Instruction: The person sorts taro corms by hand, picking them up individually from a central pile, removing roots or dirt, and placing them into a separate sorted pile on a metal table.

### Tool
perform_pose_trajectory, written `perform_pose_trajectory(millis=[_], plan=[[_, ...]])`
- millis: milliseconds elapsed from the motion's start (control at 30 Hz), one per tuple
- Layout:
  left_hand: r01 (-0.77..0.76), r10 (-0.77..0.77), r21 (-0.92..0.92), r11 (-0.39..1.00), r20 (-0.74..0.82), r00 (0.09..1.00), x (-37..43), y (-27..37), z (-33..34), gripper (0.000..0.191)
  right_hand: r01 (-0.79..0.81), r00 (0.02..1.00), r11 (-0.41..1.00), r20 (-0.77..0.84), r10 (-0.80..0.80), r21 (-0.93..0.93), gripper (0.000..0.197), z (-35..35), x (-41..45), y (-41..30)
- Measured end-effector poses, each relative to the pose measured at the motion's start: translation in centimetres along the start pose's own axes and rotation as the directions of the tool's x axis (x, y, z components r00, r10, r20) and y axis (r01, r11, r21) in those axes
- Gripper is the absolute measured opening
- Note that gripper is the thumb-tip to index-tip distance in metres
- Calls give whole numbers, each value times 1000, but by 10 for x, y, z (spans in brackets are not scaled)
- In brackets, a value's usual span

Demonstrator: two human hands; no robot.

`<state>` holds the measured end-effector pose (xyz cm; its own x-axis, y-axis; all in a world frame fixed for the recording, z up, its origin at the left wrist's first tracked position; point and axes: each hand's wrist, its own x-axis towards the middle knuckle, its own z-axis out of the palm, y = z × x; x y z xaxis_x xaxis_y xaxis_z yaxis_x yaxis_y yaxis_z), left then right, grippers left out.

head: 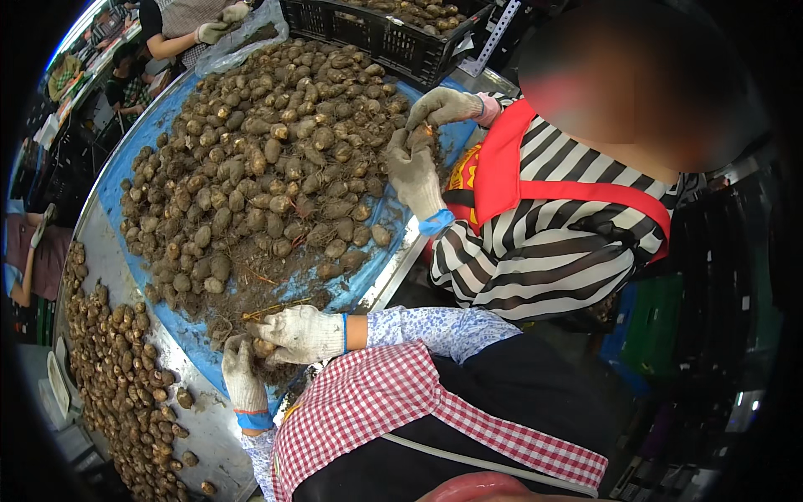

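My right hand point(304, 332), in a soiled white knitted glove, reaches in over the front of a blue plastic sheet point(351, 285). Opposite it, my left hand point(243, 375) wears a similar glove with a blue and orange cuff. Between them the two hands grip a small taro corm point(263, 348), mostly covered by the fingers. Loose soil and root fibres point(251, 298) lie just beyond the gloves. A big heap of soil-covered taro corms point(263, 163) spreads over the sheet.
Cleaner-looking corms point(119, 383) lie on the metal tabletop point(194, 389) at left. A co-worker in a striped top point(533, 251) handles a corm with gloved hands point(417, 163) at right. Black crates point(382, 37) with corms stand at the back, near another worker's gloved hands point(219, 25).
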<state>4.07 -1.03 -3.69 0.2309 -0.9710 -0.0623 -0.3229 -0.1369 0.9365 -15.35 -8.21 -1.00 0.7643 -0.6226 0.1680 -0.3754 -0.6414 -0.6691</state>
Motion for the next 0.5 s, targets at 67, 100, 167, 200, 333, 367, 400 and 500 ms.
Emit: perform_pose_trajectory(millis=[67, 100, 167, 200, 333, 367, 400, 500], plan=[[203, -178, -298, 933, 109, 978, 0, 10, -1, 20, 51, 998, 998, 48, -49, -40, 46, 1, 0, 5], [401, -306, -538, 741, 260, 916, -1, 15, 0, 20, 50, 998, 998, 49, -48, -40, 46, 2, 0, 7], [420, -341, -577, 700, 247, 907, -6, 8, 3, 21, 223, 974, 975, -28, -223, -18, 45, 3, 0, 11], [447, -333, -642, 622, 300, 894, -9, 5, 1, 22, 259, 966, 965, 30, -258, -42, 45, -3, 3, 8], [471, -377, -546, 693, 282, 882, -7, 5, 3, 18, 142, 980, 983, 125, -157, 119, 50, -1, 3, 10], [460, -420, -362, 811, 188, 888, -5, 5, 4, 19, 142, 980, 982, 125, -157, 122, 50, -1, 4, 9], [269, -249, -177, 947, 130, 960, -3, -17, 9, 26, 168, 985, 973, 15, -173, 160, 51, 0, 4, 7], [320, -325, -651, 689, 117, 938, -6, -95, 8, 29, 281, 941, 947, -241, -239, 156, 50, 3, 5, 7]])
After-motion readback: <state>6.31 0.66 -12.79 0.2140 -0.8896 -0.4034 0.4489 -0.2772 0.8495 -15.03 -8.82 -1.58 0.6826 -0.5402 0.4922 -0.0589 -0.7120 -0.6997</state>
